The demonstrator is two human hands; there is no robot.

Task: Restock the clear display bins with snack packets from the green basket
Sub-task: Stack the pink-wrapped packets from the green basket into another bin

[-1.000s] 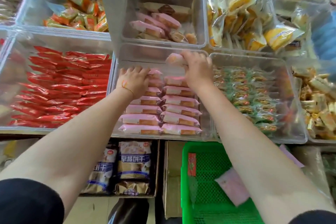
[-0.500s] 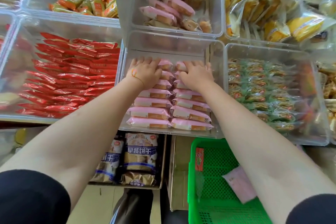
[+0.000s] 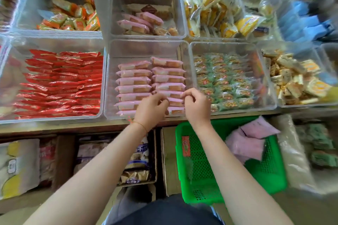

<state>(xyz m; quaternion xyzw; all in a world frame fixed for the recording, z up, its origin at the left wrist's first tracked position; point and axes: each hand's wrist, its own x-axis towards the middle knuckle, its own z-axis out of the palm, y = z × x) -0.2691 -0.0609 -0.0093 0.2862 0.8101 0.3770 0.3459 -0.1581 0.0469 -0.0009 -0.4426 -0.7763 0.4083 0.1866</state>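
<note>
The single head-worn camera looks forward and steeply down, close over the clear display bins [image 3: 146, 49], with the green basket [image 3: 201, 179] below them.

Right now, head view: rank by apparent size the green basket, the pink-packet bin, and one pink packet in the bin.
1. green basket and pink-packet bin: look alike, and the basket is nearer the camera, so unranked.
2. pink packet: clearly smallest.

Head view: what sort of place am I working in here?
Most likely a small snack shop's display counter: rows of clear display bins hold sorted wrapped snacks, such as pink packets and red packets, with boxed stock stored underneath.
</note>
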